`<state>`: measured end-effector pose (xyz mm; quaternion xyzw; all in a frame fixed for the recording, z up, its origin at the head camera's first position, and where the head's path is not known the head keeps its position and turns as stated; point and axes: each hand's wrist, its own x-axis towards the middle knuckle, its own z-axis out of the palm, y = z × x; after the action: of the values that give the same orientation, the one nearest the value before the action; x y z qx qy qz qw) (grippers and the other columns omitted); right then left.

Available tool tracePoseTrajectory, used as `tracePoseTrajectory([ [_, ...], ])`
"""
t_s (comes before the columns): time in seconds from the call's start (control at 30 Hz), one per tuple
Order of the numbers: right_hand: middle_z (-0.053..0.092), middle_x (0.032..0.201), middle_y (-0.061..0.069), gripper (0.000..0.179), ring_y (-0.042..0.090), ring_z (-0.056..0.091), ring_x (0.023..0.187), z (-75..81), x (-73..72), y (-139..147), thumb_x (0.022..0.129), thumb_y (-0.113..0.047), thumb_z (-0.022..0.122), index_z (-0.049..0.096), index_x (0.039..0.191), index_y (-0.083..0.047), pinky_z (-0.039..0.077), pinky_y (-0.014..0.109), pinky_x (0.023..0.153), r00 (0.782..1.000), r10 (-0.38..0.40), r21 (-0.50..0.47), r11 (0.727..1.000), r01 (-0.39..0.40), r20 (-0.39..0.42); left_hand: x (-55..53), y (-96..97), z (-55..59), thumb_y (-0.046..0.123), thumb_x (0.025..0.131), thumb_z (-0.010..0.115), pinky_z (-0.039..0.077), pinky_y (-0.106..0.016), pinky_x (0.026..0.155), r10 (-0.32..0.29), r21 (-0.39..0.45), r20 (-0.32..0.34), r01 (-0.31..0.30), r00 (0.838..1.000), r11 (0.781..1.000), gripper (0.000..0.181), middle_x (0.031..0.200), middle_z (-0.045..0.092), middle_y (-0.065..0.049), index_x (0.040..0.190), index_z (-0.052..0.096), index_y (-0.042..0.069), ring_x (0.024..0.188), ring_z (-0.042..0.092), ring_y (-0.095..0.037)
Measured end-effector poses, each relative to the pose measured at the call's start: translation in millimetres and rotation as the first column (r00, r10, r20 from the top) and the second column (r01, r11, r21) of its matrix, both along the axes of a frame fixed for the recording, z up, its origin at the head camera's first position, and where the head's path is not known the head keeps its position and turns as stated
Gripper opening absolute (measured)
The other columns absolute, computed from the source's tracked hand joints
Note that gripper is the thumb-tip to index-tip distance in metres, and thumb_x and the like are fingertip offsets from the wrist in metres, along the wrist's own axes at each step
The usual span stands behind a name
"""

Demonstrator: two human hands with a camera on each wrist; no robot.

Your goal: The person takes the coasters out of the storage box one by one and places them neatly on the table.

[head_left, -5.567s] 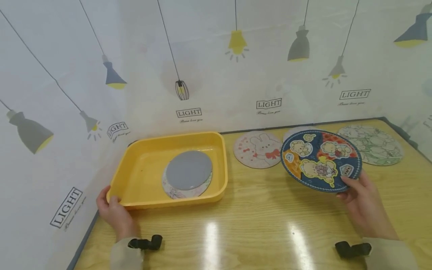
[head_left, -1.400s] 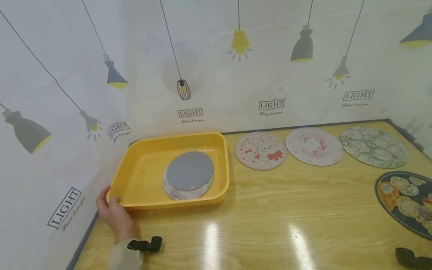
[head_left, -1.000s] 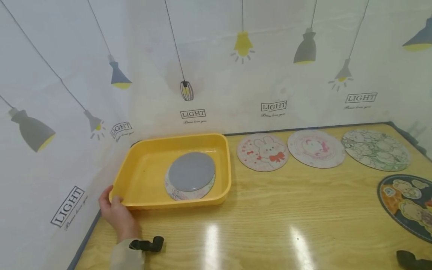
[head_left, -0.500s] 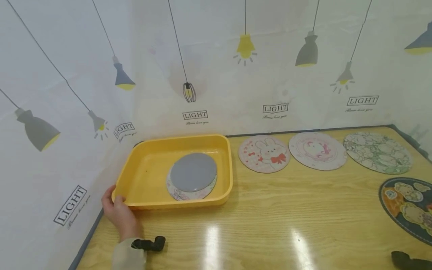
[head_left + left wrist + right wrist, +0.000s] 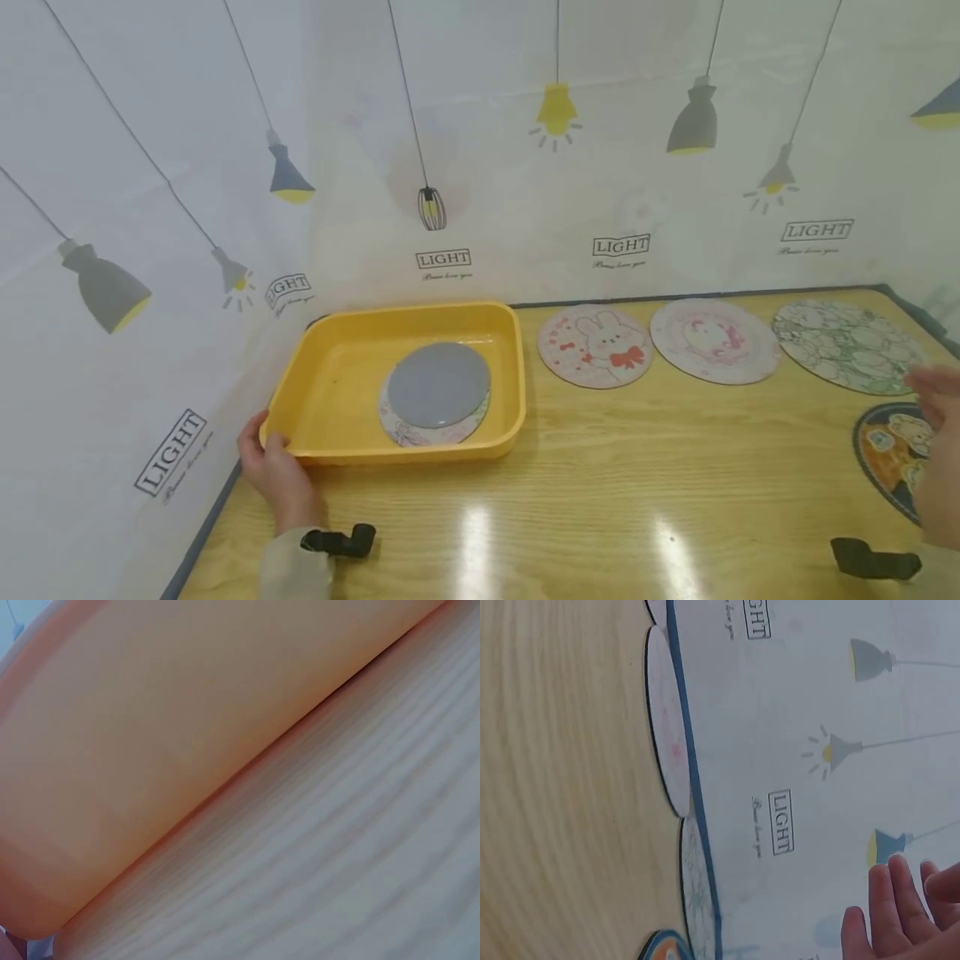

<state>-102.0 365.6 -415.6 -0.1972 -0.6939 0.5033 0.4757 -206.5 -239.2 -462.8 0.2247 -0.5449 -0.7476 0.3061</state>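
My left hand (image 5: 279,479) grips the front left corner of a yellow plastic tray (image 5: 322,454), thumb over the rim. Inside the tray lies a plain grey disc (image 5: 438,385), overlapping a flower-patterned round mat (image 5: 431,436). At the right edge of the head view, my right hand (image 5: 941,458) is raised over a dark blue round mat with bears (image 5: 881,454) and hides part of it. In the right wrist view its fingers (image 5: 885,915) are spread and hold nothing. The left wrist view shows mostly the tray's outer wall (image 5: 165,712), not the left hand's grip.
Along the table's back edge lie a pink rabbit mat (image 5: 596,346), a white and pink mat (image 5: 715,342) and a green floral mat (image 5: 847,346). A lamp-print sheet (image 5: 510,183) rises behind the wooden table (image 5: 600,483).
The dark blue bear mat, held by my right hand 5.6 seconds ago, now lies at the right. My right hand has come back into view without it. My left hand stays on the tray.
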Motion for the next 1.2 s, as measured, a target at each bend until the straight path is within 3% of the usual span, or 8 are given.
tracePoseTrajectory([
  [0.1,0.057,0.115,0.005,0.031,0.011,0.052,0.105,14.3,-1.9,-11.8,0.095,-0.012,0.037,0.054,0.117,0.000,0.034,0.018,0.092,0.981,0.185,-0.013,0.983,-0.186,-0.053,-0.6,0.1,-0.4,-0.002,0.081,0.032,0.030,-0.030,0.089,-0.001,-0.010,-0.014,0.001,1.000,1.000,0.045,0.132,0.039,-0.001,0.121,0.048,0.011,0.114,0.037,-0.020],
  [0.23,0.058,0.112,0.009,0.027,0.015,0.056,0.099,31.5,-15.2,-28.4,0.091,-0.003,0.043,0.052,0.115,0.007,0.038,0.017,0.087,0.885,0.394,-0.220,0.867,-0.448,-0.249,0.1,-1.0,-2.9,-0.002,0.081,0.032,0.029,-0.025,0.087,0.006,-0.017,0.000,-0.006,1.000,1.000,0.044,0.133,0.038,-0.002,0.120,0.048,0.010,0.115,0.035,-0.017],
  [0.33,0.057,0.111,0.011,0.027,0.017,0.059,0.096,37.8,-26.2,-43.2,0.089,-0.002,0.048,0.052,0.114,0.006,0.042,0.018,0.082,0.854,0.422,-0.348,0.785,-0.512,-0.304,1.1,-1.5,-3.9,-0.001,0.082,0.033,0.029,-0.022,0.085,0.006,-0.022,0.025,-0.006,1.000,1.000,0.043,0.133,0.038,-0.001,0.121,0.048,0.011,0.115,0.034,-0.016],
  [0.37,0.058,0.110,0.009,0.027,0.017,0.060,0.094,40.9,-29.0,-49.2,0.088,-0.005,0.051,0.055,0.113,0.002,0.044,0.018,0.079,0.875,0.400,-0.398,0.782,-0.481,-0.271,1.4,-1.4,-3.9,0.000,0.083,0.033,0.029,-0.022,0.085,0.005,-0.022,0.030,-0.004,1.000,1.000,0.043,0.133,0.038,0.000,0.121,0.048,0.011,0.115,0.034,-0.015],
  [0.43,0.057,0.111,0.011,0.029,0.018,0.059,0.095,42.7,-33.1,-59.8,0.087,-0.006,0.052,0.054,0.115,0.003,0.045,0.019,0.079,0.865,0.418,-0.404,0.767,-0.499,-0.277,1.7,-1.4,-3.4,0.000,0.083,0.033,0.030,-0.024,0.086,0.004,-0.022,0.031,-0.003,1.000,1.000,0.043,0.132,0.038,0.000,0.122,0.047,0.011,0.115,0.035,-0.016],
  [0.7,0.059,0.109,0.017,0.032,0.026,0.060,0.094,46.4,-46.3,-89.0,0.087,-0.005,0.052,0.050,0.117,0.006,0.046,0.028,0.079,0.764,0.504,-0.430,0.632,-0.645,-0.403,-0.7,0.2,-2.0,0.000,0.083,0.032,0.031,-0.032,0.089,0.002,-0.018,0.004,-0.002,1.000,1.000,0.042,0.130,0.039,-0.001,0.121,0.047,0.011,0.111,0.039,-0.018],
  [0.83,0.059,0.110,0.018,0.034,0.026,0.060,0.094,44.1,-53.1,-101.5,0.086,-0.007,0.054,0.050,0.118,0.005,0.047,0.028,0.077,0.751,0.518,-0.456,0.596,-0.661,-0.410,-1.0,0.9,-5.3,0.000,0.082,0.032,0.033,-0.033,0.087,-0.005,-0.009,-0.006,0.005,1.000,1.000,0.043,0.128,0.040,-0.003,0.121,0.047,0.010,0.110,0.041,-0.021],
  [1.2,0.060,0.108,0.017,0.031,0.026,0.060,0.091,47.6,-82.4,-159.9,0.089,-0.013,0.051,0.053,0.118,0.001,0.048,0.028,0.076,0.722,0.596,-0.446,0.572,-0.689,-0.352,-2.2,-3.1,-4.2,-0.002,0.080,0.032,0.032,-0.031,0.087,0.010,-0.046,-0.019,-0.011,1.000,0.999,0.044,0.129,0.041,-0.001,0.120,0.047,0.009,0.111,0.040,-0.019],
])
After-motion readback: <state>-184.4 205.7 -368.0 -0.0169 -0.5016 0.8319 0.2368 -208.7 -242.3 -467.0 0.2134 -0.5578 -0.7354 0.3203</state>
